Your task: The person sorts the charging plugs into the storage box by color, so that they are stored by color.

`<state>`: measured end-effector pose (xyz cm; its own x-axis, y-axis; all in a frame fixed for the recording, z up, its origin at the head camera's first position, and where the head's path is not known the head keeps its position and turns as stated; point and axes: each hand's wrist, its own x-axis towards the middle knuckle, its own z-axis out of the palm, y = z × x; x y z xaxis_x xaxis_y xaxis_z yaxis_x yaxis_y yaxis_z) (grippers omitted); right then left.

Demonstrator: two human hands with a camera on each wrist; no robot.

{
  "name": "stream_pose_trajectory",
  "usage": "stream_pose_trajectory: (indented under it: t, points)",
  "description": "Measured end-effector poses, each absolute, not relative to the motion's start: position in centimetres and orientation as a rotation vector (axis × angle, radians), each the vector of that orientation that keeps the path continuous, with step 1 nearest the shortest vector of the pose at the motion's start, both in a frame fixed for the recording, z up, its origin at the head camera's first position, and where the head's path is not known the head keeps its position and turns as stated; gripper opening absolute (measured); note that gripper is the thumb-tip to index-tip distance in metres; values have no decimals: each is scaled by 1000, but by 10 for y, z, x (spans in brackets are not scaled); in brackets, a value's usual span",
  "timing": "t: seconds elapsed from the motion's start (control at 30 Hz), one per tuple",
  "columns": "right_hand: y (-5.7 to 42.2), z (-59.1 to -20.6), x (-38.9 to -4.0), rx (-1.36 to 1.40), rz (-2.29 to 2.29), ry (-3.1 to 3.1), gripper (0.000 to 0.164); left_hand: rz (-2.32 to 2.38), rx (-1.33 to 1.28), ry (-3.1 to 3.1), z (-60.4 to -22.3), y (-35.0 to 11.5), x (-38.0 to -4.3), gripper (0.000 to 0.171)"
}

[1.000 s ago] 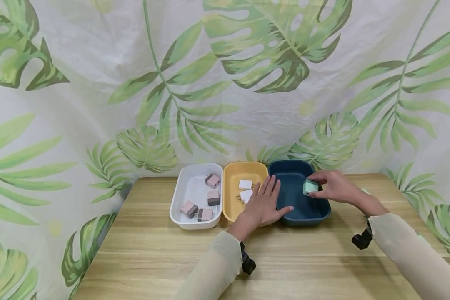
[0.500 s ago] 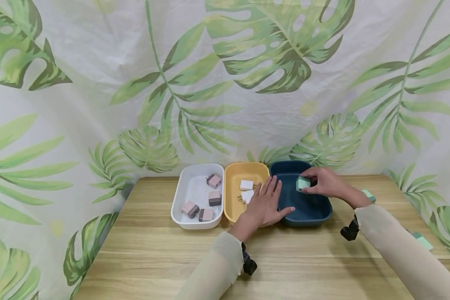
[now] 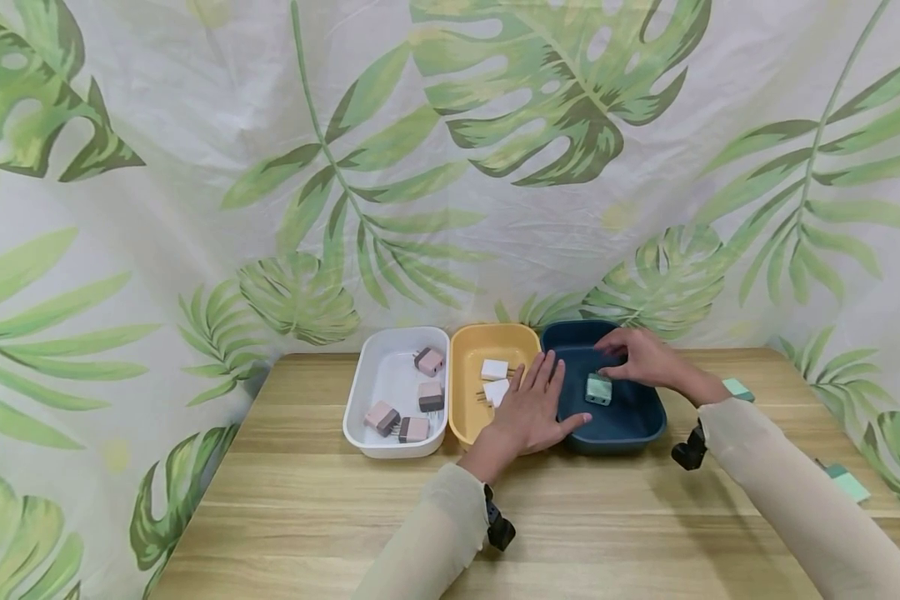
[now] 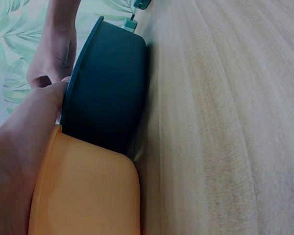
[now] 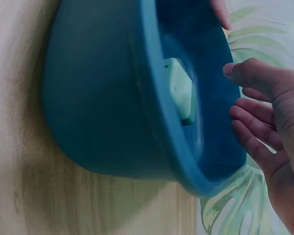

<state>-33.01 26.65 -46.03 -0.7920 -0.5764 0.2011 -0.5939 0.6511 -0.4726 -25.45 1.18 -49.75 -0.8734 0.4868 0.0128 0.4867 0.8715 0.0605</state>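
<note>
A green charger plug (image 3: 598, 389) lies in the dark blue bin (image 3: 637, 421), its socket face toward me in the head view. Just above it my right hand (image 3: 640, 354) hovers with thumb and fingers spread apart, holding nothing; the right wrist view shows a gap between these fingertips and the plug (image 5: 180, 90). My left hand (image 3: 528, 408) lies flat with straight fingers across the yellow bin (image 3: 461, 342) and the blue bin's near left rim. Two white charger plugs (image 3: 494, 370) sit in the yellow bin, one partly hidden by that hand.
The white bin (image 3: 354, 417) on the left holds several pink-and-brown charger plugs (image 3: 431, 396). On the wooden table (image 3: 570, 533), more green plugs lie right of the blue bin: one (image 3: 738, 389) behind the right wrist, another (image 3: 846, 483) beside the right sleeve. A leaf-patterned cloth hangs behind.
My right hand has carried the green charger plug leftward into the blue bin, let go of it and lifted slightly. My left hand has stayed in place.
</note>
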Motion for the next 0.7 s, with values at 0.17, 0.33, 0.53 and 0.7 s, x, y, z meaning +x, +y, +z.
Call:
stream_pose_trajectory:
  t: [0.17,0.33,0.53,0.7]
  points:
    - [269,-456,-327,1030,835,-2811,42,92,789,3043,-498,12,-256,101]
    - [273,-454,-324,1056,854,-2790,42,106,786,3031,-499,13,-257,100]
    - [278,-448,-319,1048,859,-2786,39,106,795,3026,-498,12,-255,99]
    - [284,-443,-311,1026,798,-2776,38,92,803,3042,-496,12,-253,99]
